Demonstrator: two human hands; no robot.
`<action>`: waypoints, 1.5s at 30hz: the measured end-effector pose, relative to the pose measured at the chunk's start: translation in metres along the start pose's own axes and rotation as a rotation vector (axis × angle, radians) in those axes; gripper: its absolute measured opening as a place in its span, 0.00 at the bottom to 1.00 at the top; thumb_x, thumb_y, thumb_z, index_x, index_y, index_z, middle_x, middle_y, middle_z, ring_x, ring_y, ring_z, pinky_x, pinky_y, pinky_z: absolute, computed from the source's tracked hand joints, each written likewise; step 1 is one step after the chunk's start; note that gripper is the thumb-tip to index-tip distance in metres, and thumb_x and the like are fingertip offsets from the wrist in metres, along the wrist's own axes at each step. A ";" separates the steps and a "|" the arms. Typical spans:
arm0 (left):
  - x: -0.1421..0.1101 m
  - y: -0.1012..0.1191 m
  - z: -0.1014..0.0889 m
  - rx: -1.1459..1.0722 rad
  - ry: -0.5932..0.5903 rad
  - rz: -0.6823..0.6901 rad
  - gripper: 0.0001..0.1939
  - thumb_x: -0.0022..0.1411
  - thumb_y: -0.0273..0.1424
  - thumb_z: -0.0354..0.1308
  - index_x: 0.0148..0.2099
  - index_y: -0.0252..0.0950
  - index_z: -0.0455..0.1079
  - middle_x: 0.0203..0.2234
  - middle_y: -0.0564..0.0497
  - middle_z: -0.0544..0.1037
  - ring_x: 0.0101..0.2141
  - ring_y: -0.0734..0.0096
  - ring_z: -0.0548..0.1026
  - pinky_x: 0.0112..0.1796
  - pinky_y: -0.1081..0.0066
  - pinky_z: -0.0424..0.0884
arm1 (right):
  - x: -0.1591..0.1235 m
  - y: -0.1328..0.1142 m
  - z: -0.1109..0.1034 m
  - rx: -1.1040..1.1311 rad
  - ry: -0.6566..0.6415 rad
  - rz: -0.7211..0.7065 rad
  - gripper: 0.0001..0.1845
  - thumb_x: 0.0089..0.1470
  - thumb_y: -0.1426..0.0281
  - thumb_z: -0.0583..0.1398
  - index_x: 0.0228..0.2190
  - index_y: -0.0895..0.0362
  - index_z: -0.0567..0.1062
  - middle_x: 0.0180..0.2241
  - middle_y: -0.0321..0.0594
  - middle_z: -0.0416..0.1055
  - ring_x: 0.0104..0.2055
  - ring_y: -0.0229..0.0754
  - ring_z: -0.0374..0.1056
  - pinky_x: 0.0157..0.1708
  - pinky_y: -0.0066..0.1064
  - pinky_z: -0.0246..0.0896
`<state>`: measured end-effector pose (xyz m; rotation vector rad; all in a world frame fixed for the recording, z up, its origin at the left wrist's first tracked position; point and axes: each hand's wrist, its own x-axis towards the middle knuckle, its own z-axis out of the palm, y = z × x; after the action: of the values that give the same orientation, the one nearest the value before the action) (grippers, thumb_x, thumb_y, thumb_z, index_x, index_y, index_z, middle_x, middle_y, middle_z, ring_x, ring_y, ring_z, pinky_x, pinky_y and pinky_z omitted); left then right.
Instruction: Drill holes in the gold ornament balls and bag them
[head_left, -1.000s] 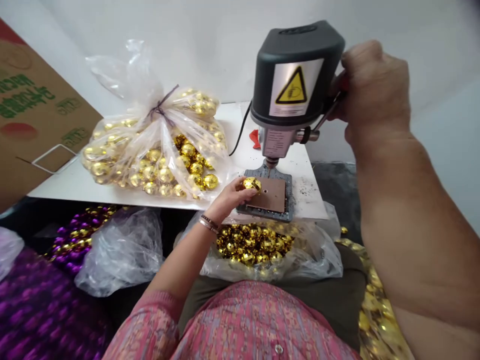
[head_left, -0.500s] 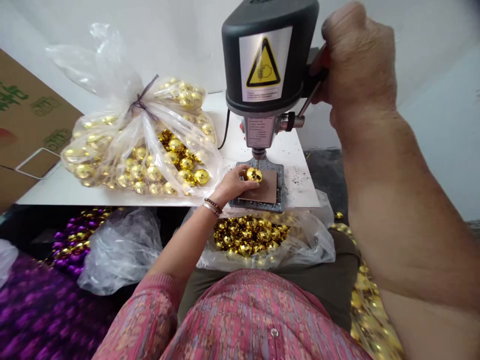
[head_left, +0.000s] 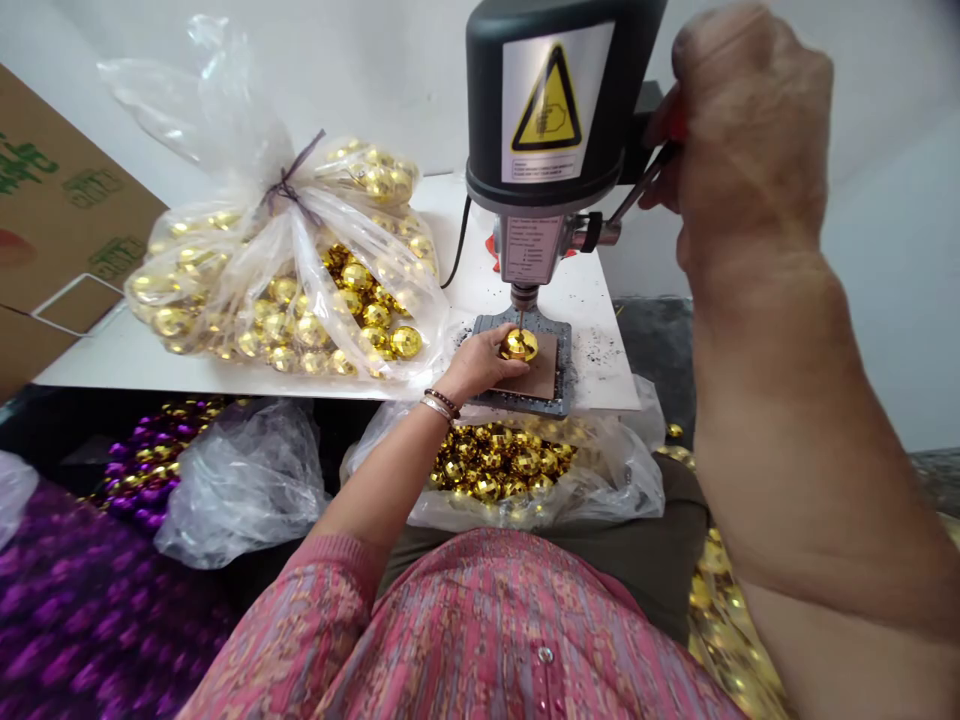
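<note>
A small bench drill press (head_left: pixel 559 110) with a dark head and a yellow warning label stands on a white table (head_left: pixel 135 360). My left hand (head_left: pixel 480 362) pinches a faceted gold ball (head_left: pixel 519 344) and holds it on the brown pad (head_left: pixel 546 368) of the drill's base, right under the drill bit (head_left: pixel 520 312). The bit's tip meets the top of the ball. My right hand (head_left: pixel 739 130) is raised beside the drill head, closed round its red-knobbed feed lever (head_left: pixel 651 170).
A tied clear bag of gold balls (head_left: pixel 292 280) lies on the table's left part. An open bag of gold balls (head_left: pixel 510 465) rests on my lap. Purple and gold balls (head_left: pixel 142 460) and crumpled plastic (head_left: pixel 240 485) lie lower left, a cardboard box (head_left: pixel 60 230) far left.
My left hand slid the gold ball from the pad's left edge to under the bit. The bit has come down onto the ball while my right hand keeps hold of the lever.
</note>
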<state>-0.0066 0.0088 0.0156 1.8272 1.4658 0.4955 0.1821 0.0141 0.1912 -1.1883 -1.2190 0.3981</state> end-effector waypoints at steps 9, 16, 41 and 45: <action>-0.003 -0.003 0.004 -0.058 0.023 0.019 0.41 0.56 0.29 0.75 0.71 0.36 0.72 0.56 0.46 0.84 0.50 0.59 0.82 0.55 0.66 0.75 | -0.080 0.030 -0.023 -0.302 0.030 -0.290 0.09 0.57 0.69 0.56 0.27 0.58 0.62 0.23 0.30 0.60 0.27 0.26 0.51 0.33 0.24 0.50; -0.005 -0.002 0.004 -0.066 0.014 0.016 0.41 0.58 0.30 0.74 0.73 0.36 0.70 0.55 0.47 0.84 0.50 0.61 0.82 0.55 0.68 0.74 | -0.095 0.048 -0.021 -0.300 0.054 -0.378 0.06 0.54 0.68 0.55 0.27 0.56 0.64 0.23 0.32 0.61 0.25 0.29 0.53 0.31 0.26 0.53; -0.007 -0.007 0.008 -0.180 0.025 0.065 0.29 0.56 0.30 0.74 0.60 0.39 0.78 0.44 0.52 0.85 0.45 0.64 0.81 0.49 0.69 0.74 | -0.094 0.064 -0.007 -0.283 0.206 -0.401 0.14 0.62 0.60 0.52 0.29 0.56 0.65 0.26 0.36 0.66 0.29 0.33 0.61 0.34 0.30 0.55; -0.015 -0.007 0.007 -0.248 0.056 0.066 0.27 0.55 0.28 0.72 0.57 0.34 0.76 0.39 0.52 0.82 0.39 0.67 0.78 0.43 0.71 0.73 | -0.046 0.029 -0.011 -0.280 0.136 -0.217 0.12 0.62 0.67 0.51 0.27 0.57 0.61 0.23 0.33 0.60 0.27 0.29 0.53 0.33 0.27 0.49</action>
<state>-0.0101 -0.0066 0.0082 1.6798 1.3189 0.7331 0.1843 -0.0158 0.1439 -1.2804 -1.2973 -0.0167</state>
